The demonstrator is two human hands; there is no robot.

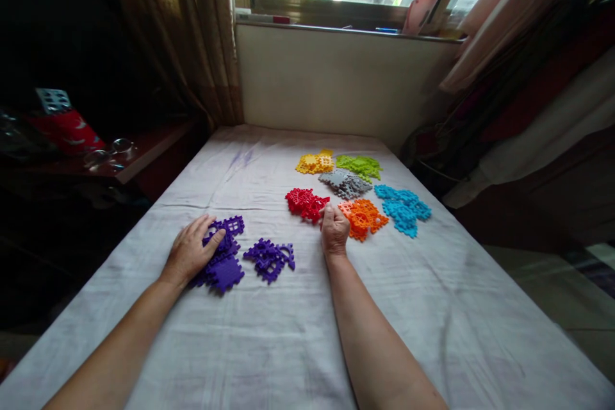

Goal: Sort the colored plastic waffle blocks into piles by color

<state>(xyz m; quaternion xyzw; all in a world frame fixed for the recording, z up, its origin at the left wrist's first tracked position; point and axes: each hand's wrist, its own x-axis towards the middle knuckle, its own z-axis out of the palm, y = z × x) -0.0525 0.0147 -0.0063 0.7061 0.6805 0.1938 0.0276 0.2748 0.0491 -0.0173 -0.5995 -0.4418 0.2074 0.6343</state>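
Note:
My left hand (192,248) lies over a pile of purple interlocking plastic tiles (225,272), fingers stretched out and thumb apart, covering part of the pile. To its right is a second, smaller heap of purple tiles (269,261). My right hand (335,230) is closed, fingers curled, between the red tiles (305,204) and the orange tiles (362,219). Its fingertips meet the right end of the red heap; whether a piece is pinched there is hidden.
Farther back lie yellow tiles (314,162), green tiles (359,166) and grey tiles (344,183), with blue tiles (402,208) at right. A pale sheet (288,346) covers the surface. Eyeglasses (110,152) rest on a dark side table; clothes (542,96) hang at right.

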